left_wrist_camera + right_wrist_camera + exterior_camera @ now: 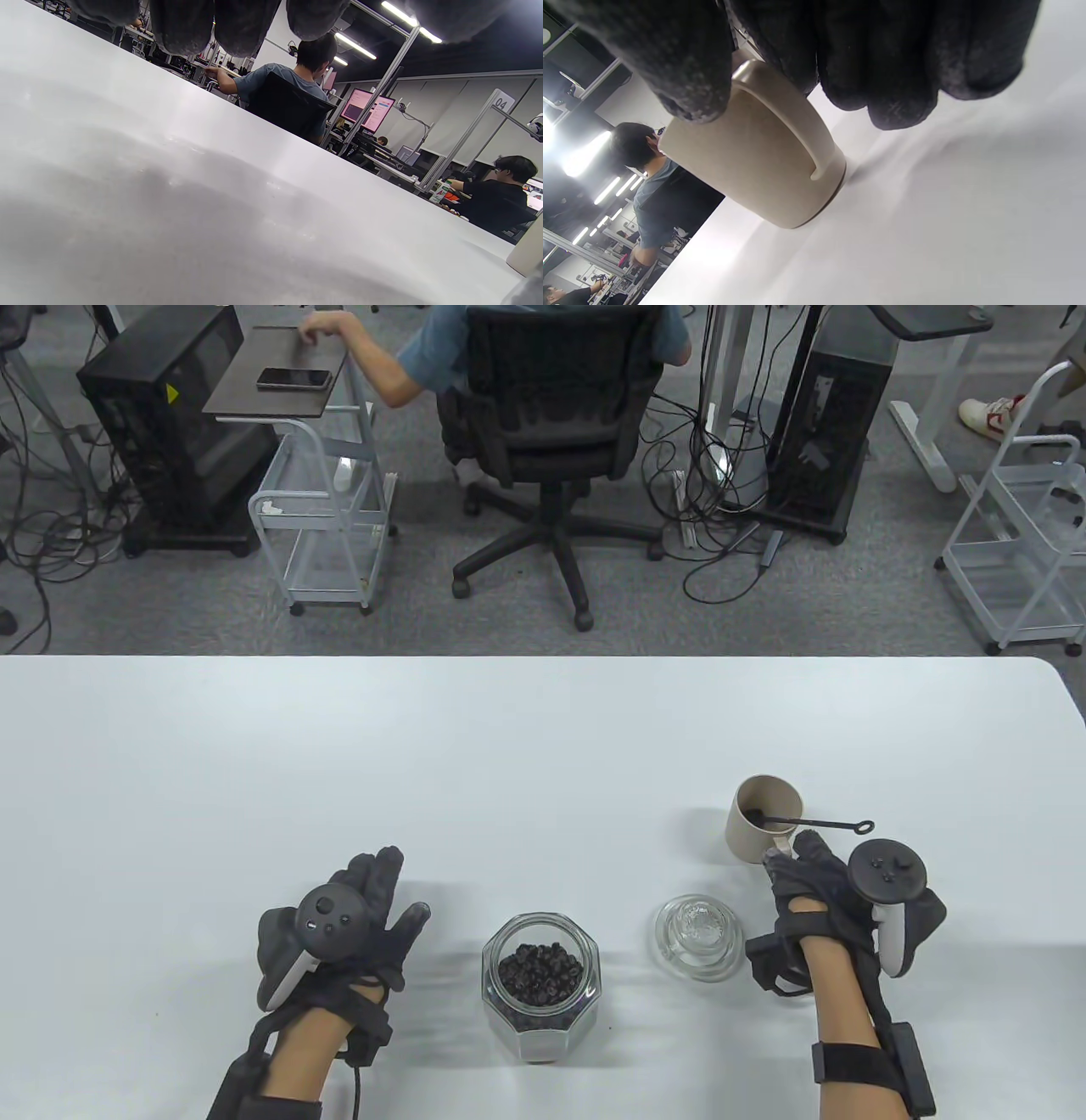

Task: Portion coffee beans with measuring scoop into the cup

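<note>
A beige cup (755, 824) stands upright on the white table (509, 763) at the right. A black measuring scoop (816, 823) lies in it, bowl down inside, its thin handle sticking out over the rim to the right. My right hand (802, 861) is at the cup's near side; in the right wrist view its thumb and fingers (882, 72) curl round the top of the cup's handle (793, 123). An open glass jar (540, 984) of dark coffee beans stands near the front middle. My left hand (373, 899) rests flat on the table left of the jar, fingers (182, 25) straight, holding nothing.
The jar's glass lid (698, 935) lies on the table between the jar and my right hand. Beyond the table's far edge are an office chair (551, 432) with a seated person, a computer tower and wire carts. A corner of the cup (528, 254) shows at the left wrist view's right edge.
</note>
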Motion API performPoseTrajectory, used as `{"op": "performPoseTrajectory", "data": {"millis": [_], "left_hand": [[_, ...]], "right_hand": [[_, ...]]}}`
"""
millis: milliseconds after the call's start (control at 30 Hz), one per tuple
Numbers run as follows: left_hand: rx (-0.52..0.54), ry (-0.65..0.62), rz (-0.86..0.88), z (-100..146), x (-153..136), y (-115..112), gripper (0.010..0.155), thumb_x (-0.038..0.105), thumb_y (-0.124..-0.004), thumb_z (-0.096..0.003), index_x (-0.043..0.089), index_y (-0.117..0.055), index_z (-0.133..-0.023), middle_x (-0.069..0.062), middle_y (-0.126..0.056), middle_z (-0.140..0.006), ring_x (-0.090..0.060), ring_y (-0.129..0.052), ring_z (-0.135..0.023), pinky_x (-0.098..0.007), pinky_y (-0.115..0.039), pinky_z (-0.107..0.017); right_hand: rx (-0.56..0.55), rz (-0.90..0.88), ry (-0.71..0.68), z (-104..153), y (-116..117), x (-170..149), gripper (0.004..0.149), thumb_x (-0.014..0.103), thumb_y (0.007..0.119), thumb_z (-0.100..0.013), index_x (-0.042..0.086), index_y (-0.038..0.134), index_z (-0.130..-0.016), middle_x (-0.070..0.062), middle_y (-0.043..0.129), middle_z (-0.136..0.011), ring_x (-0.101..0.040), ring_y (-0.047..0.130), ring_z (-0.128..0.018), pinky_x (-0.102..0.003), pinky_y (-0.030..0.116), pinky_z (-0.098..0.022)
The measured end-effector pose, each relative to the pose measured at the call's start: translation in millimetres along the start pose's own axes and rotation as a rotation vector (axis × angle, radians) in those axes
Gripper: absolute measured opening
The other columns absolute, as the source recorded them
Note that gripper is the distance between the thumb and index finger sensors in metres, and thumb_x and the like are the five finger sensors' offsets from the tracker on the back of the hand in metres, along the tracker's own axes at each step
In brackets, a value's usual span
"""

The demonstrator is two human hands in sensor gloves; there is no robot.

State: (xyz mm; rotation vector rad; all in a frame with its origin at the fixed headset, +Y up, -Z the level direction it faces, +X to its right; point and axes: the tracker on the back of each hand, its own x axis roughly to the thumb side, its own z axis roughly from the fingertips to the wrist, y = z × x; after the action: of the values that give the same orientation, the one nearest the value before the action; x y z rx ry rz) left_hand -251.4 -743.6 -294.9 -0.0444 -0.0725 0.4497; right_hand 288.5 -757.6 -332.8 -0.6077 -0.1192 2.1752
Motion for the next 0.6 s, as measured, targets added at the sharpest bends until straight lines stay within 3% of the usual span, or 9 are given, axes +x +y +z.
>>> {"op": "performPoseTrajectory", "data": {"millis": [200,333,600], "left_hand": [[-0.006,0.003,0.001,-0.7,-0.1,-1.0,0.082,0.070,-0.058,-0.0441,0.028,-0.041,-0.112,-0.016,-0.048,-0.118,-0.053,-0.053,-0.107,-0.073,-0.047,-0.069],[-0.010,0.003,-0.001,-0.8,-0.1,-1.1,0.082,0.070,-0.058,-0.0441,0.027,-0.040,-0.112,-0.016,-0.048,-0.118,-0.053,-0.053,-0.107,-0.073,-0.047,-0.069],[-0.015,0.011,0.001,-1.6,-0.9,-0.7,0.082,0.070,-0.059,-0.0441,0.027,-0.041,-0.112,-0.017,-0.048,-0.118,-0.053,-0.054,-0.107,-0.073,-0.047,-0.069]], "right_hand": [[-0.004,0.011,0.021,-3.6,4.9,-0.2,0.061,0.035,0.091,-0.043,0.007,0.074,-0.095,-0.029,0.072,-0.093,-0.057,0.089,-0.071,-0.059,0.077,-0.045],[-0.050,0.014,-0.001,-5.5,5.0,0.1,0.051,0.031,0.092,-0.042,0.010,0.082,-0.088,-0.027,0.077,-0.090,-0.055,0.093,-0.067,-0.058,0.080,-0.042],[-0.115,-0.059,-0.046,-6.8,2.9,-4.4,0.047,0.028,0.094,-0.040,0.010,0.087,-0.083,-0.025,0.086,-0.083,-0.049,0.104,-0.062,-0.055,0.088,-0.039]]}}
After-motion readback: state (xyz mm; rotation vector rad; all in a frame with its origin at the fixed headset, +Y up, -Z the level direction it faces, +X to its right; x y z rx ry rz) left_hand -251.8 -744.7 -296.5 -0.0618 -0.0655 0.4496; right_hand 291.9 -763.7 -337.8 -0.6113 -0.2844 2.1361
